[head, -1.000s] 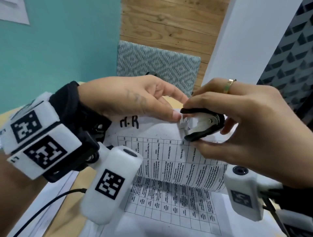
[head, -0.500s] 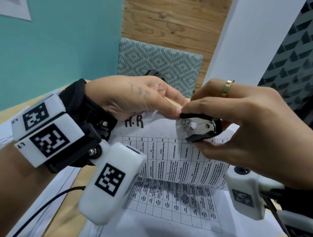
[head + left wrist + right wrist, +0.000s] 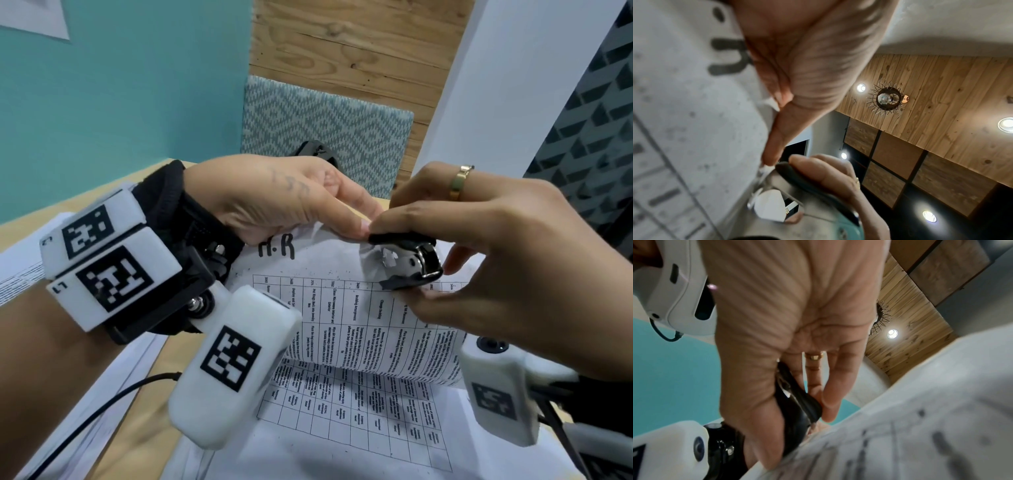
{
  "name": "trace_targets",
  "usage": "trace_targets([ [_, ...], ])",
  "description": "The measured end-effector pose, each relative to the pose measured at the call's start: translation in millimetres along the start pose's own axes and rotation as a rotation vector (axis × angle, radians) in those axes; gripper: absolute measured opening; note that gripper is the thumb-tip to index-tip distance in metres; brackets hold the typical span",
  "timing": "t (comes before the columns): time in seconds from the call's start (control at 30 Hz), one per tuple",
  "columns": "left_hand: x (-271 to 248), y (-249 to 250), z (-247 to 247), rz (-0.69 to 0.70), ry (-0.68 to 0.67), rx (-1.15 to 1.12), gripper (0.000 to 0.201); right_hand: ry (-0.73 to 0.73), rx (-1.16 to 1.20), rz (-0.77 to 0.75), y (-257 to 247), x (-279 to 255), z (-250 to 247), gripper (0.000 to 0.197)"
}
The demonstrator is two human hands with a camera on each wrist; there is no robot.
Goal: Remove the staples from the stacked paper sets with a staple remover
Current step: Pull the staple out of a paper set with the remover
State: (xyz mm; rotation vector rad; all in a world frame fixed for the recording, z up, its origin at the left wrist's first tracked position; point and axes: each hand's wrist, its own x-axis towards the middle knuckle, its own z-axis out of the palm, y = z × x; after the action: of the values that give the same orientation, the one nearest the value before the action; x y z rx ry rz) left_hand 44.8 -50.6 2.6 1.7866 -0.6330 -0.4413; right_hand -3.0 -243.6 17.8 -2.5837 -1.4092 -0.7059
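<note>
Light wooden tabletop (image 3: pixel 113 390) carries loose white printed sheets (image 3: pixel 20 274) at the left edge and a flat white sheet with a black-ruled table (image 3: pixel 359 428) near the viewer. A black cable (image 3: pixel 102 407) crosses the wood at near left. Above the flat sheet, the lifted white stapled paper set marked "H.R" in black ink (image 3: pixel 342 308) curves up, its near edge rolled under. The left hand (image 3: pixel 274 202) pinches the far top edge of this set, thumb on the printed face, fingers behind. The right hand (image 3: pixel 496 260) grips the black plastic staple remover with metal claws (image 3: pixel 407 262), index finger on the upper lever, thumb under the lower one; the claws sit against the crumpled top corner of the set, just beside the left thumb tip. The staple itself is too small to make out. Room: teal painted wall (image 3: pixel 120 85) at far left, pale wood-plank wall (image 3: pixel 359 41) at far centre, a chair back in teal-and-white zigzag woven fabric (image 3: pixel 325 126) just beyond the table, a white column (image 3: pixel 513 85) at far right, and a dark geometric-patterned panel (image 3: pixel 596 130) at the right edge. The wrist views show a wood-plank ceiling (image 3: pixel 931 97) with recessed spotlights (image 3: pixel 861 87) and a wire-cage pendant lamp (image 3: pixel 887 98).
</note>
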Motion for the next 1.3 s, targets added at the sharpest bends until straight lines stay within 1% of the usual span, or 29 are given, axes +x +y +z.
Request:
trace_targets([
  [0.07,-1,1,0,0.002,0.004,-0.016,0.048,0.054,0.039,-0.024,4,-1,2,0.038],
  [0.13,-2,1,1,-0.002,0.015,-0.022,0.048,0.025,0.046,-0.054,9,-2,2,0.037],
  [0.37,-3,2,2,-0.003,0.046,0.047,0.049,0.042,0.108,-0.078,13,-2,8,0.024],
  [0.5,-4,3,1,-0.007,0.041,0.046,0.050,0.052,0.119,-0.072,13,-3,7,0.023],
  [0.77,-7,4,2,-0.046,0.012,-0.064,0.049,0.064,0.088,-0.057,8,-4,5,0.019],
  [0.83,-7,5,1,-0.057,0.009,-0.057,0.046,0.072,0.083,-0.054,9,-4,6,0.017],
  [0.93,-8,7,2,-0.028,0.034,0.051,0.035,0.065,0.072,-0.047,10,-4,6,0.019],
  [1.07,-10,8,6,0.000,0.080,0.032,0.021,0.084,0.094,-0.060,11,-3,7,0.024],
  [1.23,-12,10,8,0.010,0.085,-0.005,0.019,0.087,0.091,-0.067,11,-3,7,0.028],
  [1.3,-12,11,9,0.007,0.071,-0.012,0.021,0.077,0.083,-0.068,11,-3,8,0.027],
])
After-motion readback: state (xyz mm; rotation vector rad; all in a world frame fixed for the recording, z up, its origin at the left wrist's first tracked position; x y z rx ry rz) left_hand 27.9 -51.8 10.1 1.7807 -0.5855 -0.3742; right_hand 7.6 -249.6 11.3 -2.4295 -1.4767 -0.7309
